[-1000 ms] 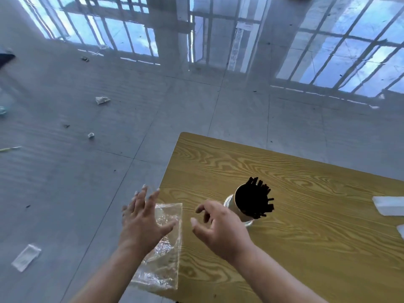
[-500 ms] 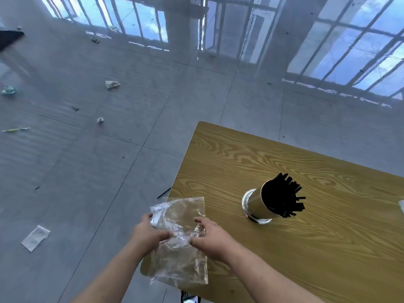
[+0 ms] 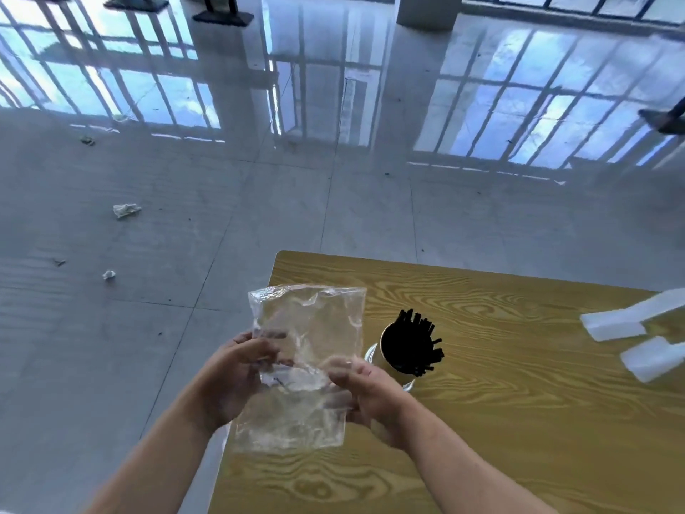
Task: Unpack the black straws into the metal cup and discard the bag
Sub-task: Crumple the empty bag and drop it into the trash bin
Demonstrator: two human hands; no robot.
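Lifted higher, the bag (image 3: 309,324) is gripped by left hand (image 3: 235,376) and right hand (image 3: 369,396).

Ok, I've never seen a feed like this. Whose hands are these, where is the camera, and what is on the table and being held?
There is no machine here. A person works with bare hands, and the single picture comes from a wide-angle camera on their head that looks forward and down.

The left hand and the right hand both grip a clear plastic bag, held up over the near corner of the wooden table. The bag looks empty.

On the table stands a metal cup full of black straws. Two white blocks lie near the table's right edge. Beyond the table is a shiny tiled floor with a few scraps of litter.
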